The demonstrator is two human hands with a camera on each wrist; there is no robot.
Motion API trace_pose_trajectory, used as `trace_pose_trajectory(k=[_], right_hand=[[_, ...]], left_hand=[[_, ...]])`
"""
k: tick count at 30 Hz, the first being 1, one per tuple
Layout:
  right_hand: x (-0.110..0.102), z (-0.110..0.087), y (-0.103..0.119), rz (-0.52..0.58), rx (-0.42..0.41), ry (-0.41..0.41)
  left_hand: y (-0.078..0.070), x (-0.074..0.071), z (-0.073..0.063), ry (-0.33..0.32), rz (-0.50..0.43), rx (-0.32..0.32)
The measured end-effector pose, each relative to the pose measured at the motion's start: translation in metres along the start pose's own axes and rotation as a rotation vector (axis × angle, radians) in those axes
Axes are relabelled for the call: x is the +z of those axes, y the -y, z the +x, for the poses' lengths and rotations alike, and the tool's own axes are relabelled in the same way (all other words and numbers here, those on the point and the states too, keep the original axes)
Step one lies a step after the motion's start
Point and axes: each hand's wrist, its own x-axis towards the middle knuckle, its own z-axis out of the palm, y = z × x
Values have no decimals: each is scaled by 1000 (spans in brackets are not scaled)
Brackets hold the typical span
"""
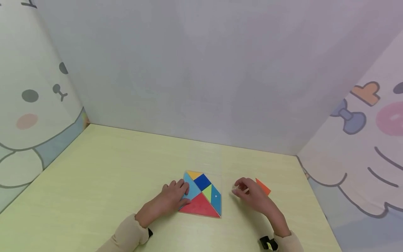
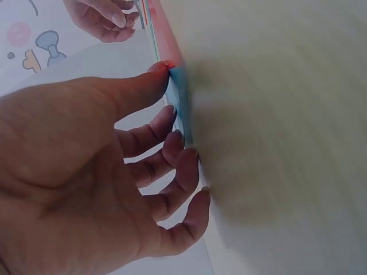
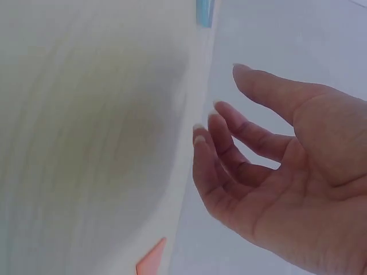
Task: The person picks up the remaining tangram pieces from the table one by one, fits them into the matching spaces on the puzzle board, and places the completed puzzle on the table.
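A tangram in a thin clear tray (image 1: 215, 179) lies flat on the table. Its pieces include a red triangle (image 1: 200, 206), a light blue triangle (image 1: 192, 189), a dark blue square (image 1: 202, 182), a lime triangle (image 1: 207, 192), a yellow-orange triangle (image 1: 193, 174) and a blue parallelogram (image 1: 215, 200). My left hand (image 1: 173, 196) rests at the tray's left side; its thumb touches the edge where red meets light blue (image 2: 179, 94). My right hand (image 1: 253, 194) hovers right of the tray, fingers loosely bent, holding nothing. Beneath and beyond it lies a loose orange triangle (image 1: 263, 187), partly hidden.
The pale wooden table (image 1: 126, 157) meets a plain grey-white wall (image 1: 189, 70) at the back. Side panels with cartoon prints (image 1: 349, 115) stand at left and right.
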Motion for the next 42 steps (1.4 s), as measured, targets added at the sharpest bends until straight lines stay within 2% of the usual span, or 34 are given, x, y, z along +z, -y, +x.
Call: trace_pose_trajectory(k=[8,18,31,38,42], right_hand=[[-13,-4,-6,-36,79,-74],[-22,-7,-16,-64,131,-119],[-28,-9,-22,-135,189,-136],[-35,-11,-25,-134,229,-141],[-38,-13,-30,-189,233,-143]], left_hand=[[2,0,-1,-5,9,20],[3,1,-1,0,5,21],[2,1,-2,-14,5,21],[1,1,-2,-9,5,17],[1,2,-2,-6,11,12]])
